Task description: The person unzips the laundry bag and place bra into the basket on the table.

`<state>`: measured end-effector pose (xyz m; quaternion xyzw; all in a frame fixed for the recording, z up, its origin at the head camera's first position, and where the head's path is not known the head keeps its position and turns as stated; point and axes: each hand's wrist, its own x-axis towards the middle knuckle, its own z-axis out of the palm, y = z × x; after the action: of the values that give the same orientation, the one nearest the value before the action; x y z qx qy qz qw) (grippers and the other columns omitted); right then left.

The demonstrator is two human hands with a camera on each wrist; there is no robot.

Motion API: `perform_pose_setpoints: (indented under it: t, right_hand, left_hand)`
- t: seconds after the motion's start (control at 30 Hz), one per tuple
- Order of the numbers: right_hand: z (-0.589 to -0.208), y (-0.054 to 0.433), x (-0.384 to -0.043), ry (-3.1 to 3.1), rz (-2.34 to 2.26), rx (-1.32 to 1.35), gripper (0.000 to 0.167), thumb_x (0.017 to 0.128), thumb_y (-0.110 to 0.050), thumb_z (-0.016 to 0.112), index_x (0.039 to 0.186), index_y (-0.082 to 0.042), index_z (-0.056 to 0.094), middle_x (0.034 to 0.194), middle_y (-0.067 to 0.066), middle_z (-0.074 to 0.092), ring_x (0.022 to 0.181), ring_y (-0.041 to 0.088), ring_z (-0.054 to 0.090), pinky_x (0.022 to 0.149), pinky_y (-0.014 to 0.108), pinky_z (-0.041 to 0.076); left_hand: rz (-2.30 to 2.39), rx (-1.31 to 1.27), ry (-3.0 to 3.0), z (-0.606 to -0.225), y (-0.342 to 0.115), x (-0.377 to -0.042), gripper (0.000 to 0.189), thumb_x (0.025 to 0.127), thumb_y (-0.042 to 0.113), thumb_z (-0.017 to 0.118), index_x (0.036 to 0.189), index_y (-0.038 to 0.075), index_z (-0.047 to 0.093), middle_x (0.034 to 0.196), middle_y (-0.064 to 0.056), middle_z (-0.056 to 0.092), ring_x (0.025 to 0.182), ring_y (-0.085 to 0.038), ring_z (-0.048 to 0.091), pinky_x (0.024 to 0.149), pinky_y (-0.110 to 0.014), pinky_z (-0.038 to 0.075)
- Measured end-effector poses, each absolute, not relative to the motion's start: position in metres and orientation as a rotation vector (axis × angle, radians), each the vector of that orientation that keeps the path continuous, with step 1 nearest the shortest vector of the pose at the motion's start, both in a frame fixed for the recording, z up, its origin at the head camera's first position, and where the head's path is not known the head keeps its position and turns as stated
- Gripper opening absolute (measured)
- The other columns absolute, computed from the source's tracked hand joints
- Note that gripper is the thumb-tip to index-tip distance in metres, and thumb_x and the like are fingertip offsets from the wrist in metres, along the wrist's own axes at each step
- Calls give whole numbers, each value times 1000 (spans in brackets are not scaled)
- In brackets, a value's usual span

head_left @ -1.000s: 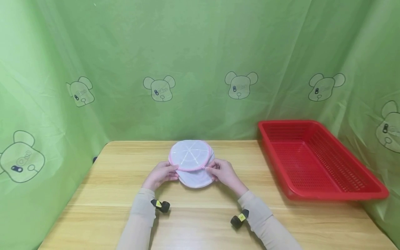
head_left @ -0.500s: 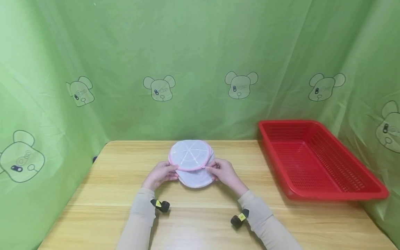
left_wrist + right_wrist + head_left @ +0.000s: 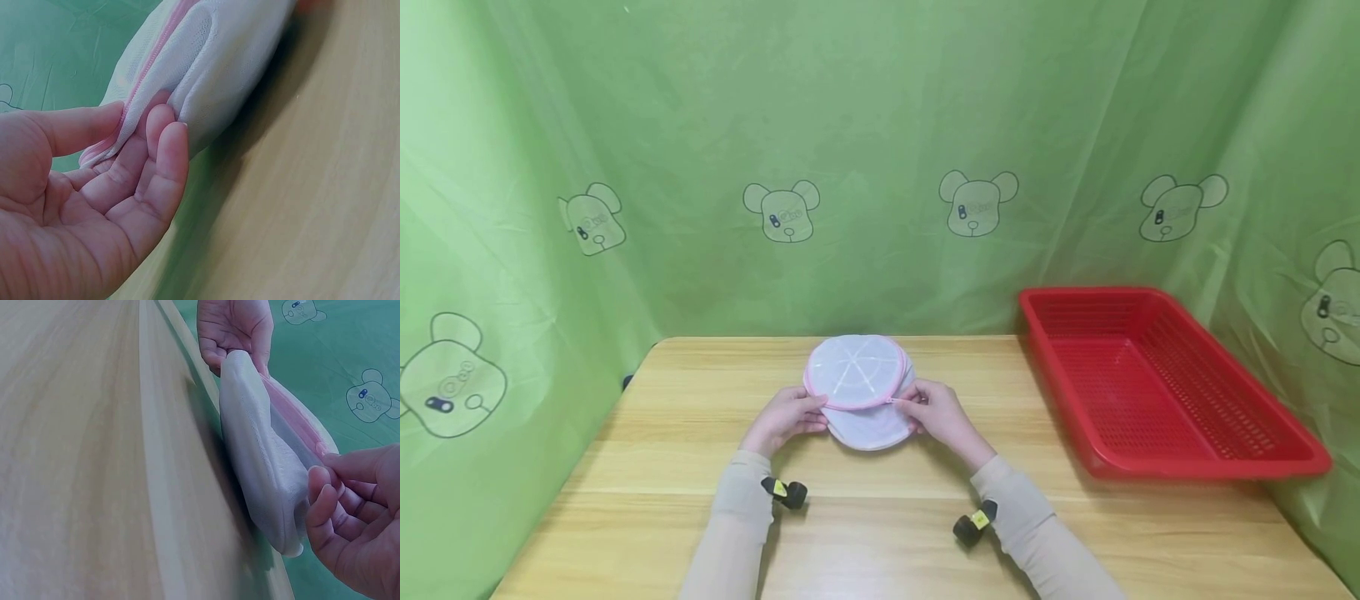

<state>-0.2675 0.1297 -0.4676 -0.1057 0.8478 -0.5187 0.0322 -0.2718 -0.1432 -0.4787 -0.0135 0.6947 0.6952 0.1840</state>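
Observation:
A round white mesh laundry bag with a pink zipper is at the far middle of the table. Its upper round panel, marked with lines like spokes, faces up. My left hand pinches the zipper edge at the bag's left, thumb on top and fingers beneath, as the left wrist view shows. On the other side my right hand pinches the zipper's right end by the small pull, thumb against forefinger. In the right wrist view, the bag stands between both hands with its pink zipper band running from one to the other.
A red plastic basket with slotted walls stands on the right of the wooden table. Green curtains printed with bear heads enclose the back and sides. Each sleeved wrist wears a small black camera.

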Motion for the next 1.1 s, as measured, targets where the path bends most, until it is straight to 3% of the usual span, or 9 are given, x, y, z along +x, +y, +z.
perform_pose_setpoints:
  t: [0.67,1.1]
  right_hand:
    - [-467,128,-266,2611,-1612,-320,10,86,-11,71,84,-3,65,61,5,58,51,12,53,47,27,50]
    - [-470,126,-266,2588,-1616,-318,9,87,-11,70,84,-4,65,62,4,57,52,13,54,46,21,48]
  left_hand:
    - [1965,-45,1955,-479,-143,-272,26,96,11,57,113,-8,53,79,-3,66,70,-12,66,74,-26,61]
    - [1932,-9,1961,-476,-144,-271,28,97,17,56,112,-7,55,79,-3,64,71,-11,65,73,-24,60]
